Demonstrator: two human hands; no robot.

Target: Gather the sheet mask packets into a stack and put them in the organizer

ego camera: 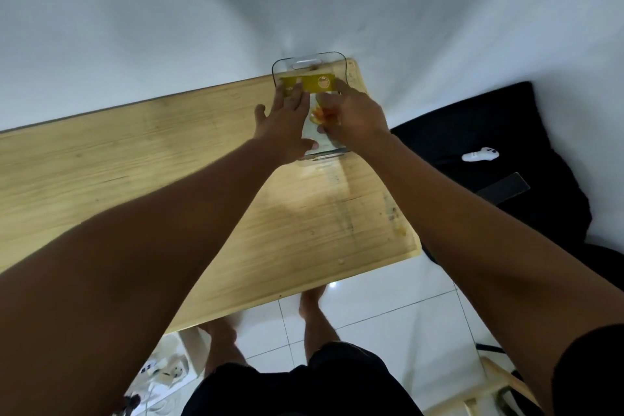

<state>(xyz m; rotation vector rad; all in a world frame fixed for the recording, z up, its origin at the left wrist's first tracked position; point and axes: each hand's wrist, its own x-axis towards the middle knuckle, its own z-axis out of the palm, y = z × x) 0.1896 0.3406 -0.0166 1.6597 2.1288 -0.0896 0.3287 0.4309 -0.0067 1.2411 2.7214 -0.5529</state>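
Note:
A clear plastic organizer (pixel 340 61) stands at the far right end of the wooden table (pixel 141 159), against the wall. Inside it lies a stack of sheet mask packets (pixel 319 83), the top one yellow-gold with a round emblem and white with an orange picture lower down. My left hand (pixel 285 118) rests flat on the left part of the stack, fingers spread. My right hand (pixel 354 115) presses on the right part, thumb and fingers around the packets' edge. Both hands hide much of the stack.
A black chair or cushion (pixel 506 132) with a white remote-like device (pixel 479 155) sits right of the table. White floor tiles (pixel 388 311) and my bare feet show below the table's near edge. Cables and a power strip (pixel 162 371) lie at the lower left.

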